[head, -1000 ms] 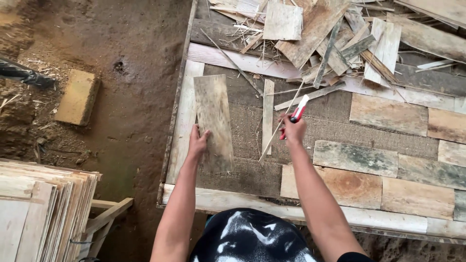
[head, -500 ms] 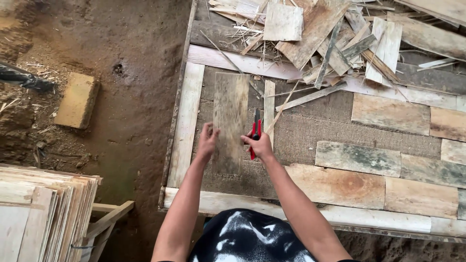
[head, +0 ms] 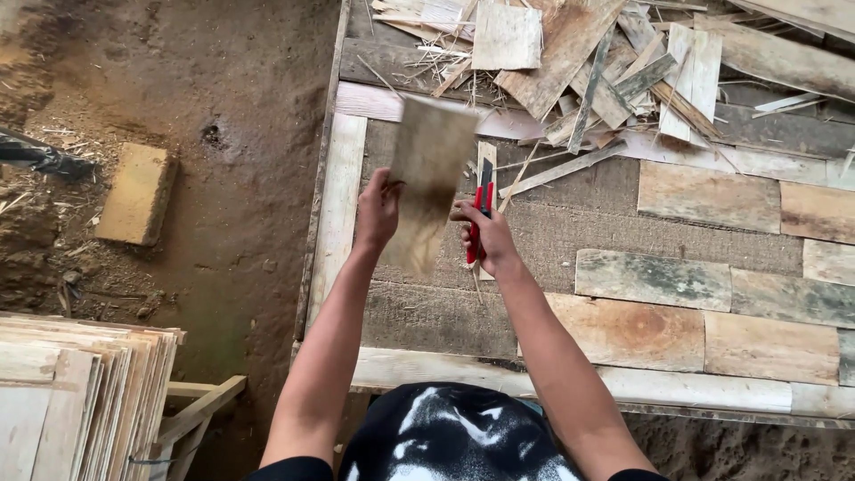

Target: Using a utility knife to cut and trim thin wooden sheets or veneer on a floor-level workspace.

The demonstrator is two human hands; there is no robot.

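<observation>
Left hand [head: 378, 212] pinches the left edge of a veneer sheet [head: 427, 183], blurred and raised above the tabletop [head: 445, 316]; the fingers of the right hand [head: 485, 236] are wrapped tight round a red cutter [head: 479, 214] at the sheet's right edge. Right of the sheet, several boards [head: 708, 196] already lie flat in rows on the tabletop, while the area beneath the sheet is uncovered, so the laying appears partly done. Beyond the sheet lies a scrap pile [head: 588, 62]; a stack [head: 71, 392] stands on the ground to its lower left.
</observation>
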